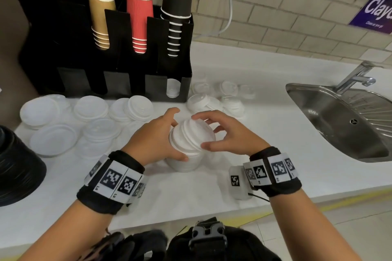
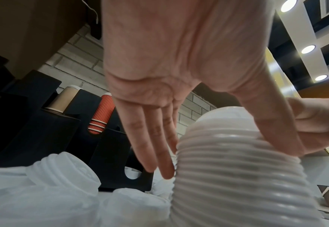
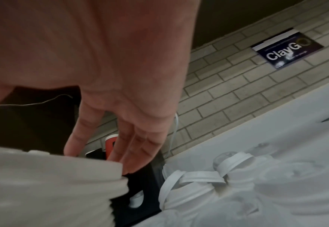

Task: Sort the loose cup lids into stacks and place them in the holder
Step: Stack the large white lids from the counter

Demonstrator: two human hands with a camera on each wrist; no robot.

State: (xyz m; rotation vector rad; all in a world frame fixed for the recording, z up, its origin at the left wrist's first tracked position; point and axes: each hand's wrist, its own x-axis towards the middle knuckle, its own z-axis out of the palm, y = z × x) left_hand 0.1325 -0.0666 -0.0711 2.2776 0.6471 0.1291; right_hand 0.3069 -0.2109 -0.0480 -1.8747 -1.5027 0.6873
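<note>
A tall stack of white cup lids (image 1: pixel 191 144) stands on the white counter (image 1: pixel 265 125), leaning a little at its top. My left hand (image 1: pixel 167 131) grips its left side, thumb in front and fingers (image 2: pixel 159 153) behind. My right hand (image 1: pixel 214 131) holds the top lids, fingers (image 3: pixel 132 150) over the far rim and thumb on the near side. The black holder (image 1: pixel 106 48) stands behind with brown, red and black cups in its upper slots. Its lower right slot (image 1: pixel 172 89) holds small white lids. Loose lids (image 1: pixel 91 108) lie left of the stack, smaller ones (image 1: pixel 212 99) to the right.
A steel sink (image 1: pixel 339 123) with a tap (image 1: pixel 356 78) is sunk into the counter at the right. A pile of black lids (image 1: pixel 17 165) sits at the left edge. A brick wall with a purple sign (image 1: pixel 377 10) closes the back.
</note>
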